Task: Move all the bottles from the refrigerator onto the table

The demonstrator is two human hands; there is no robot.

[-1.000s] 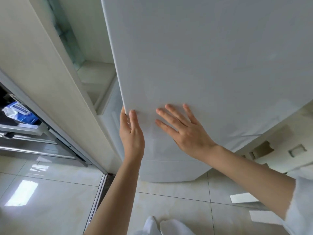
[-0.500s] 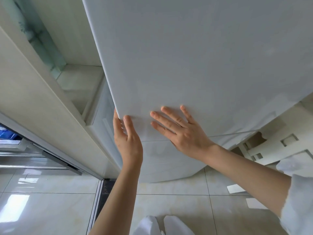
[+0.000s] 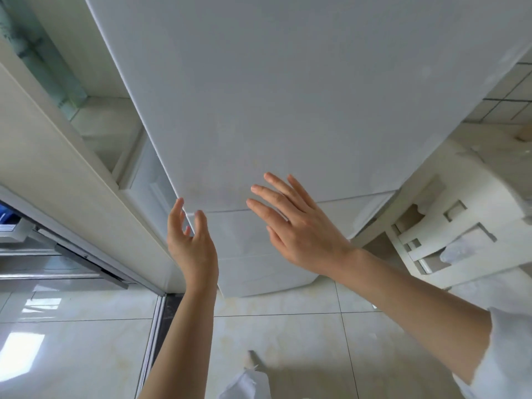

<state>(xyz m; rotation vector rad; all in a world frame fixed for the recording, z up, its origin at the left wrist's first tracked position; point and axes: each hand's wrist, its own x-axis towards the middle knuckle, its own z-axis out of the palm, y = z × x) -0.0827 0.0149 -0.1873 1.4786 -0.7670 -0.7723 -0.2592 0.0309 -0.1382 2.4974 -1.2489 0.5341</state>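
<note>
I judge the refrigerator door not yet opened: my left hand and right hand hover spread, empty, and next must grip its left edge and pull.

Left hand: off the fridge door edge, fingers now loose beside it. Right hand: lifted from door face, fingers spread. Door: now shut against the fridge.
</note>
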